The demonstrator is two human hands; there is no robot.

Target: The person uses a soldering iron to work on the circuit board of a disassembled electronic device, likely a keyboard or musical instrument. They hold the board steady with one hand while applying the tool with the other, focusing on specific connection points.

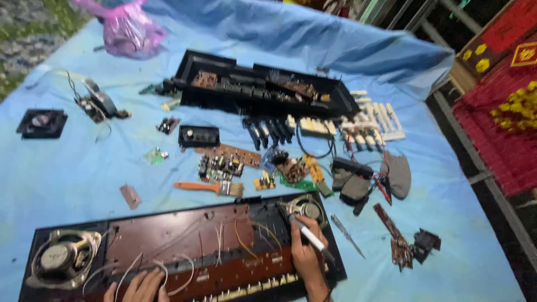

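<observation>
Hands at the opened keyboard chassis (184, 246) on my blue-covered table (67, 179): right hand (305, 254) gripping a soldering iron (307, 235) by the speaker (306, 208), left hand (140, 286) pressing loose white wires (134, 268), which I judge could snag or scorch.
</observation>
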